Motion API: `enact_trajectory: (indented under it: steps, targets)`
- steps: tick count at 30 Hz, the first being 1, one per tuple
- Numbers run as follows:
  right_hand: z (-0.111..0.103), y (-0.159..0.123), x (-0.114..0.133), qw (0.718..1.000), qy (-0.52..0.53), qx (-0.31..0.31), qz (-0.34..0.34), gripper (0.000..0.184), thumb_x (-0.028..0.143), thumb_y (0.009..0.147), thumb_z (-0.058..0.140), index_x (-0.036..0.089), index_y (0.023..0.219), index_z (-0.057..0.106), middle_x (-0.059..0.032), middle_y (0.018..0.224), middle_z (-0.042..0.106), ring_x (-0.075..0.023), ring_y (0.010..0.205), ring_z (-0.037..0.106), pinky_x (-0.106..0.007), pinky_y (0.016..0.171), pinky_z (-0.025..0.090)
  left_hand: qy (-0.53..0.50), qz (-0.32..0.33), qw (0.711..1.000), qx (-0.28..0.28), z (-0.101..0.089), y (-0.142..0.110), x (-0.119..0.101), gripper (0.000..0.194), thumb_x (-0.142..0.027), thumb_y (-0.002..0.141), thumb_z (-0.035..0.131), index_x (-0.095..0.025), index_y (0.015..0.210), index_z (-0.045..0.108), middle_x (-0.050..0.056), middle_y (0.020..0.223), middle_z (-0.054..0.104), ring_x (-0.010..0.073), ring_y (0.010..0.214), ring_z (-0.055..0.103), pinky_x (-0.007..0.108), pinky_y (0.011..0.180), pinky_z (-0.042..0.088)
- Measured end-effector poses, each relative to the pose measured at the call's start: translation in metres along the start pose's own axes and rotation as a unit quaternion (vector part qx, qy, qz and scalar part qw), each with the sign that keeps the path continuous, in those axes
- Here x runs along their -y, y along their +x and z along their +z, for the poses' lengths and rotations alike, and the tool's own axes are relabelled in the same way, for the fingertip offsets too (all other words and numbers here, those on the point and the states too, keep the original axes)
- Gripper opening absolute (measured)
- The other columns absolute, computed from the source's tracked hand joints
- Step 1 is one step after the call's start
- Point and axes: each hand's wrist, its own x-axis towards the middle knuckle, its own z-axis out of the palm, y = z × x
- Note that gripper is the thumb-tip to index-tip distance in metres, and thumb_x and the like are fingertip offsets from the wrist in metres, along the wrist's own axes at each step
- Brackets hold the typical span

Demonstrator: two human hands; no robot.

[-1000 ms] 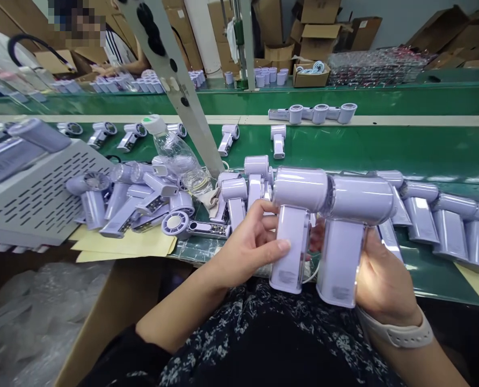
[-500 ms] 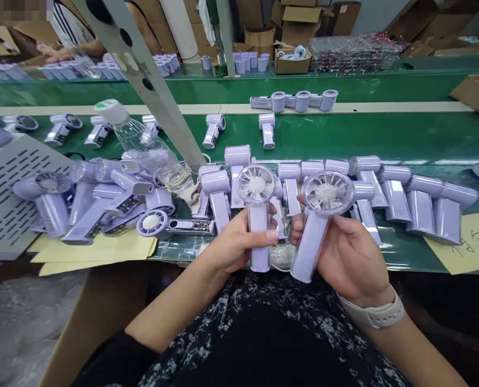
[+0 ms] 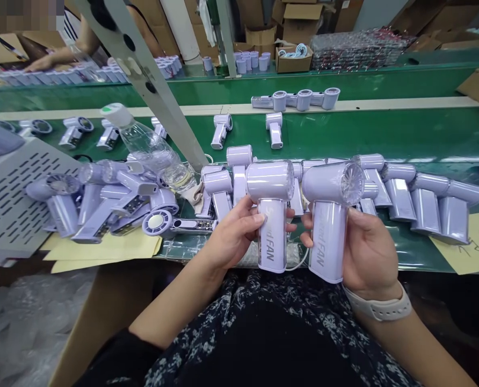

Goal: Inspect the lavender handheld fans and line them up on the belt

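Note:
My left hand [image 3: 239, 234] is closed around the handle of a lilac handheld fan [image 3: 270, 180], thumb on its near face. A second lilac handheld fan [image 3: 328, 236] is gripped in my right hand [image 3: 370, 250], which wears a pale watch strap. Both fans stand upright side by side, slightly apart, with grey "FAN" lettering on the handles facing me and their round heads turned to the right. Just behind them, more lilac fans [image 3: 400, 199] stand in a row, partly hidden by the two I hold.
A jumbled pile of fans [image 3: 118, 193] lies left, beside a tilted clear bottle [image 3: 151, 142] and a slotted grey metal box [image 3: 30, 177]. Several fans lie on the green belt [image 3: 324, 129]. A slanted metal post [image 3: 151, 86] crosses the left. Across the belt is another person's arm [image 3: 66, 54].
Both held fans have been turned, so their heads now point right and the lettered handle sides face me. Fans on the belt appear slightly further right.

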Motion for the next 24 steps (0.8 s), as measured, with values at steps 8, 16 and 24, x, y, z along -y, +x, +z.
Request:
enact_trajectory:
  steps: [8,16,24]
  targets:
    - [-0.005,0.007,-0.012,0.996,-0.031,-0.055,-0.059,0.021,0.033,0.096,0.059,0.033,0.114,0.070,-0.0012,0.104,0.074,-0.0256,0.096,0.072,-0.044,0.086,0.063,0.038,-0.014,0.999,-0.005,-0.001,0.004,0.004,0.047,-0.042,0.084,0.080,-0.021,0.117,0.054,0.009,0.103,0.079,0.0269,0.090,0.078,0.038,0.078,0.060]
    - [-0.012,-0.010,0.002,0.946,-0.236,0.061,-0.212,0.049,0.025,0.084,0.079,0.037,0.129,0.065,-0.0047,0.127,0.069,-0.0336,0.122,0.063,-0.053,0.105,0.054,0.292,0.169,0.941,0.014,0.002,-0.010,-0.010,0.037,-0.028,0.079,0.083,-0.023,0.110,0.061,0.009,0.115,0.076,0.0287,0.112,0.071,0.047,0.102,0.050]
    - [-0.020,-0.019,0.022,0.916,-0.269,0.180,-0.236,0.074,0.010,0.073,0.089,0.042,0.135,0.063,-0.0047,0.130,0.070,-0.0346,0.123,0.064,-0.056,0.105,0.052,0.308,0.320,0.896,-0.004,0.001,-0.012,-0.020,0.022,-0.035,0.075,0.088,-0.029,0.088,0.071,0.003,0.109,0.081,0.0270,0.109,0.074,0.056,0.122,0.033]
